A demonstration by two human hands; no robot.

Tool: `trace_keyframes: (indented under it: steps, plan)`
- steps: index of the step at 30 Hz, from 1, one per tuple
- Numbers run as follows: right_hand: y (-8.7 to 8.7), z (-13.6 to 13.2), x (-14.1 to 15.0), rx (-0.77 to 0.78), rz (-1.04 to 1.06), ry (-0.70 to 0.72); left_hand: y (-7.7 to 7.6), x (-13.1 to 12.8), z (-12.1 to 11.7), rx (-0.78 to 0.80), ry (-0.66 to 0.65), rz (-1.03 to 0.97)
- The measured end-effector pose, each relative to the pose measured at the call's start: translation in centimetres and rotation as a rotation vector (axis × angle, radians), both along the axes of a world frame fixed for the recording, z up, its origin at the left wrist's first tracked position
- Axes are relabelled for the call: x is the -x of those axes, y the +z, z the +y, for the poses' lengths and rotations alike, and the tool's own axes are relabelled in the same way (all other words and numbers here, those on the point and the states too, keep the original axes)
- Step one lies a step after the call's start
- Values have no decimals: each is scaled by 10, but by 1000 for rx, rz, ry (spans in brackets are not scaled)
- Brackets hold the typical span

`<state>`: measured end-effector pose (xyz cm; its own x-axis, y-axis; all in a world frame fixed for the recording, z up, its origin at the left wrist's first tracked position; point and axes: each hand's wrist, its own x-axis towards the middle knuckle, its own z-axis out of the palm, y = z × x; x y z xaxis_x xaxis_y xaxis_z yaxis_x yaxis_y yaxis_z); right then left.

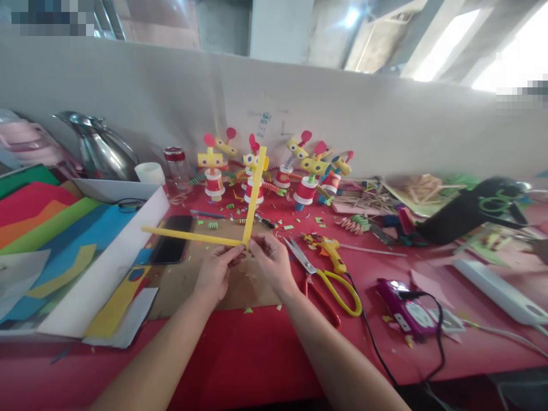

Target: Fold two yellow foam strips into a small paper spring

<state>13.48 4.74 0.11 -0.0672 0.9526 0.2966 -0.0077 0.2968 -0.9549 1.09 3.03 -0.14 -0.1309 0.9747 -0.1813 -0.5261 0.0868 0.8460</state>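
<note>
Yellow strips (256, 194), joint (246, 244) unclear btwn fingers (259, 250)

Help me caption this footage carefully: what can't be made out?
Head view: how the yellow paper strips meet; left hand and right hand partly cover it.
Head view: left end of the white box, cut off by the picture's edge.
Head view: writing on the gray partition, blurred and too small.
</note>
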Motion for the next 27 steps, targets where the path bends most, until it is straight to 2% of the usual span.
trace_keyframes:
  steps: [4,8,11,17,23,27]
  plan:
    - [0,-3,3,13,2,-7,-1,-3,-1,-7,47,-24]
    - [3,-5,6,109,142,78,-3,-5,-1,-29,60,-48]
    - [7,-6,6,150,180,95,-3,-5,-1,-54,26,-58]
    - [12,-4,0,166,219,74,-2,2,2,-83,-131,-98]
    - [9,-2,-1,209,242,101,-3,6,4,61,-125,-213]
    - [9,-2,0,210,190,92,-7,7,5,41,-129,-160]
